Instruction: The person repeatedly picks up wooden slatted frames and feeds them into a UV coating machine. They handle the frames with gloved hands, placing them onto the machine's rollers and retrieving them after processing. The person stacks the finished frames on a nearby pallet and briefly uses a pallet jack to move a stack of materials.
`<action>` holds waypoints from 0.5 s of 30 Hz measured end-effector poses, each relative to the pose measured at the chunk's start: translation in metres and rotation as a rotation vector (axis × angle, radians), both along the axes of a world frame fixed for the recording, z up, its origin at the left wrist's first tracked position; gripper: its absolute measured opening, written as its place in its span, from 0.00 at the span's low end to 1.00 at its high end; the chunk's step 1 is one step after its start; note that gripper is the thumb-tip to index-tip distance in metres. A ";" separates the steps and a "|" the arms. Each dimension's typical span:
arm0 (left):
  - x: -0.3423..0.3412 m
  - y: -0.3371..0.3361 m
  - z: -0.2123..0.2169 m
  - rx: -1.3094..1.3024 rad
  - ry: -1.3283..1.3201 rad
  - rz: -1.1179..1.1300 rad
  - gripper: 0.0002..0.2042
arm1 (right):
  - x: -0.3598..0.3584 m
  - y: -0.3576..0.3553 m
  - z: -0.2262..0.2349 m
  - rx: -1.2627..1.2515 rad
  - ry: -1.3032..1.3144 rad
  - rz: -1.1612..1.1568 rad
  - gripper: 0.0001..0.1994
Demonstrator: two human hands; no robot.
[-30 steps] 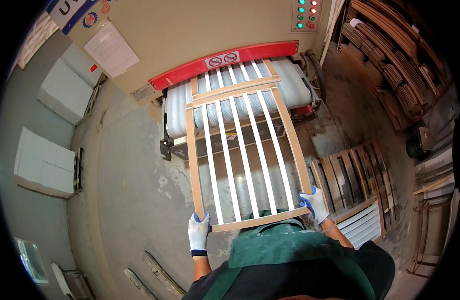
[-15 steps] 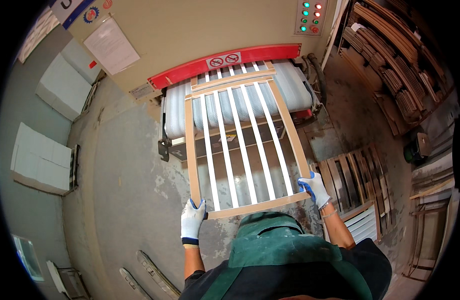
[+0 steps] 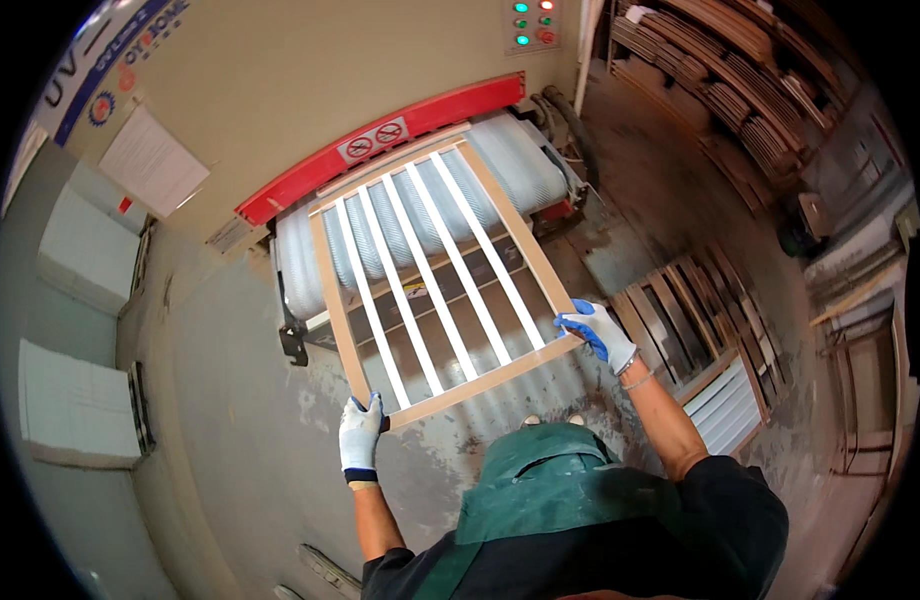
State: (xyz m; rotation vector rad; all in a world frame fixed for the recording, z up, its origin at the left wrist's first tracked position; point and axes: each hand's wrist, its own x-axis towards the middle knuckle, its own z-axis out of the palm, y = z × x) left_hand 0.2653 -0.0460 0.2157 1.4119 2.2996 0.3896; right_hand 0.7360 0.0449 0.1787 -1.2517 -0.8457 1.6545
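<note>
White stacks [image 3: 80,405]: While I watch remotely through the head camera, two pale piles stand along the left wall.
Left hand [image 3: 360,435]: Gloved in white and blue, I pinch the frame's near left corner between thumb and fingers.
Wooden frame [image 3: 429,279]: Five white slats run lengthwise; its far end lies over the belt, its near end reaches toward the green apron [image 3: 550,485].
Ribbed belt [image 3: 515,165]: It spans the machine's mouth, below a red bar [image 3: 305,177].
Right hand [image 3: 598,333]: My gloved fingers meet the near right corner, partly spread; I cannot tell how firmly they pinch.
Slatted pallet [image 3: 695,320]: It sits on the floor at right.
</note>
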 end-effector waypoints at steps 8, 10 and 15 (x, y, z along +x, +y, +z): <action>-0.032 0.059 -0.036 0.136 -0.110 -0.040 0.18 | 0.031 -0.049 -0.047 -0.143 0.149 -0.171 0.22; -0.037 0.088 -0.054 0.094 -0.502 0.071 0.14 | 0.035 -0.065 -0.064 -0.276 0.078 -0.261 0.21; -0.074 0.163 -0.129 0.049 -0.718 0.136 0.21 | 0.055 -0.143 -0.140 -0.526 -0.004 -0.477 0.17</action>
